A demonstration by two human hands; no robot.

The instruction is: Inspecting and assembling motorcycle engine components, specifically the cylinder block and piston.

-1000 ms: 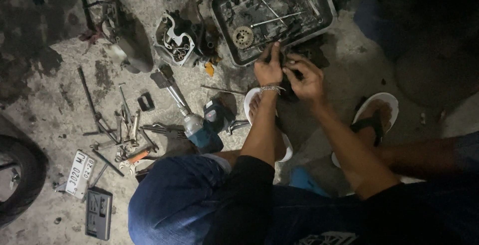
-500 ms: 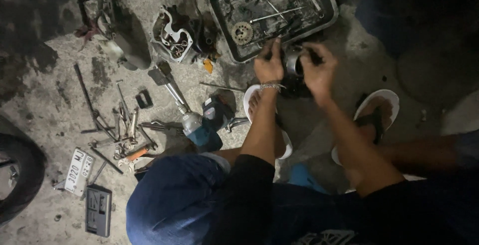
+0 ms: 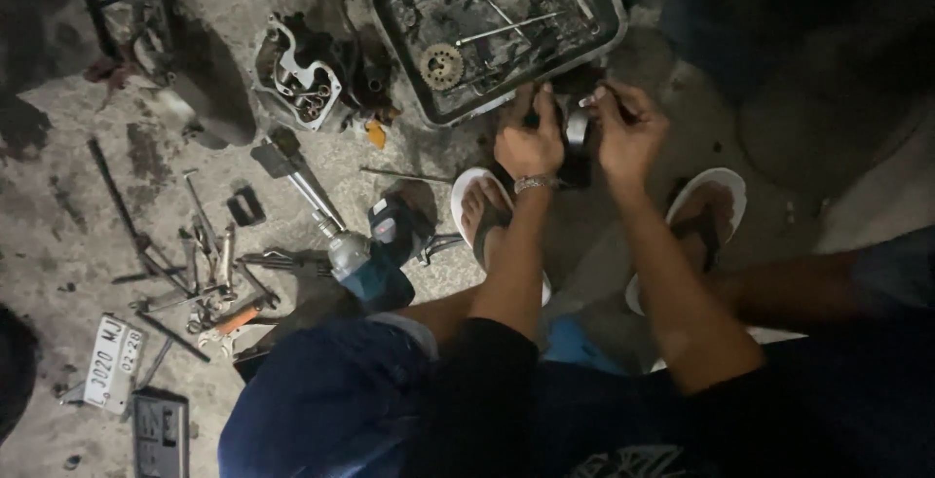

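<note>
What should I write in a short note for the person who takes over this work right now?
Left hand: gripping the dark round metal part, at floor level beside the metal tray.
Right hand: on the same part from the other side, fingers curled over its top.
Nearby: a toothed gear and long rods lie in the tray; the power tool and loose hand tools lie on the floor to the left.
Done and left: cannot tell; the part is still in both hands.

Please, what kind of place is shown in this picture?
Probably an informal engine or motorcycle repair spot on a bare concrete floor. A metal tray holds oily parts and a toothed gear, an engine part lies beside it, and hand tools are scattered about.
</note>
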